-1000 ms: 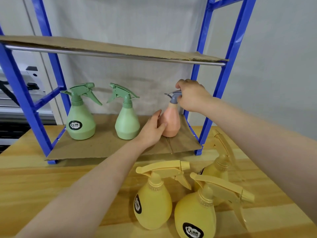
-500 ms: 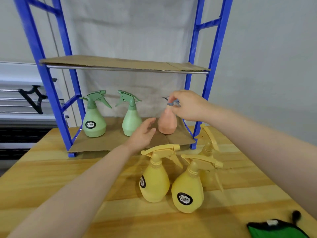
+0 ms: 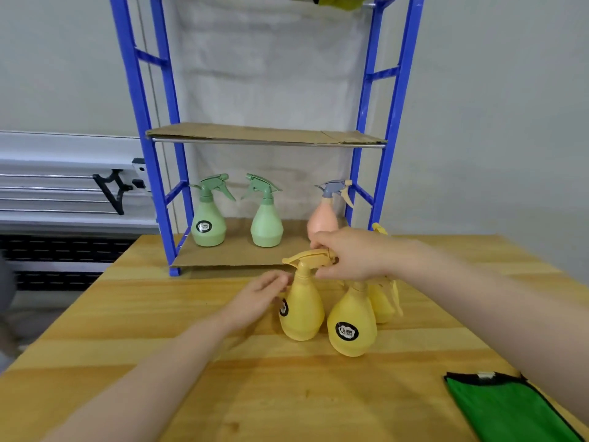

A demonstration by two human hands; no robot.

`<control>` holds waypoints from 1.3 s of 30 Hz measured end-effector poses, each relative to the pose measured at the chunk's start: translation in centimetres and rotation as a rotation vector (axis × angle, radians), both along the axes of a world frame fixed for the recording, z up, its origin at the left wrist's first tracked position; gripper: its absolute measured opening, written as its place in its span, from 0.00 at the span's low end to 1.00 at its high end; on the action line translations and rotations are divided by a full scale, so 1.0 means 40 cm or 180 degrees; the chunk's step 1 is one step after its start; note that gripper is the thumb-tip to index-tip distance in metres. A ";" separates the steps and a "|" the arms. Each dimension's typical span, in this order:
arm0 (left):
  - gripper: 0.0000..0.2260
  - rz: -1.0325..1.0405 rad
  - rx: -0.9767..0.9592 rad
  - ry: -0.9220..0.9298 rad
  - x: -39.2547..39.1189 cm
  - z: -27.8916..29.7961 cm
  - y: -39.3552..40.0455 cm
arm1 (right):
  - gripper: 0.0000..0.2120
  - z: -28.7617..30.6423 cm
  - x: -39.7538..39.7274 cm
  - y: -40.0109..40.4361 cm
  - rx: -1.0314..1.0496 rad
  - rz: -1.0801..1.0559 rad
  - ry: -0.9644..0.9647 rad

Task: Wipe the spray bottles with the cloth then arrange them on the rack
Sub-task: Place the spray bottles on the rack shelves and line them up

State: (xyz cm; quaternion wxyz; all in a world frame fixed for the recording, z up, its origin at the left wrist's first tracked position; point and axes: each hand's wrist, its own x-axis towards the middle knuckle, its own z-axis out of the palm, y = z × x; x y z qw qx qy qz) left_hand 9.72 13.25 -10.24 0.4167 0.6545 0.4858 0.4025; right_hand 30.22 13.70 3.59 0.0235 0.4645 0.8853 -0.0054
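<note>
Three yellow spray bottles stand together on the wooden table [image 3: 223,393]. My right hand [image 3: 347,255] grips the trigger head of the left yellow bottle [image 3: 301,309]. My left hand [image 3: 258,296] lies open beside that bottle's neck, fingers straight. A second yellow bottle [image 3: 350,327] stands in front right and a third [image 3: 382,301] behind it, partly hidden. On the blue rack's [image 3: 149,173] bottom shelf stand two green bottles [image 3: 208,218] [image 3: 266,218] and a pink bottle [image 3: 323,218]. The green cloth [image 3: 506,409] lies flat at the table's near right.
The rack's middle cardboard shelf [image 3: 264,135] carries nothing. Something yellowish [image 3: 341,1] sits on the top shelf at the frame's upper edge. A grey wall rail with a black bracket [image 3: 111,189] runs at the left behind the table.
My right hand let go of the pink bottle on the shelf and came down onto the left yellow bottle's trigger head. My left hand drew back from the shelf to that bottle's neck.
</note>
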 end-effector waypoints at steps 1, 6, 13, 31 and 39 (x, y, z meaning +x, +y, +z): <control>0.11 -0.0123 -0.0059 0.0058 0.002 -0.008 -0.015 | 0.19 -0.006 -0.003 -0.007 0.0014 -0.0023 0.0042; 0.37 -0.0236 -0.0167 0.0481 0.027 -0.049 -0.066 | 0.11 -0.015 -0.021 -0.020 0.0089 -0.0192 0.0472; 0.39 0.0187 0.0184 0.0567 0.053 -0.051 -0.087 | 0.13 -0.012 -0.048 -0.033 0.0109 -0.0412 0.0874; 0.37 0.0913 0.1141 0.0301 -0.248 0.350 -0.063 | 0.32 0.037 -0.286 -0.047 -0.0393 -0.0041 0.3108; 0.32 0.1344 0.1717 0.0620 -0.338 0.542 0.041 | 0.32 0.201 -0.420 0.079 0.0294 0.0166 0.2927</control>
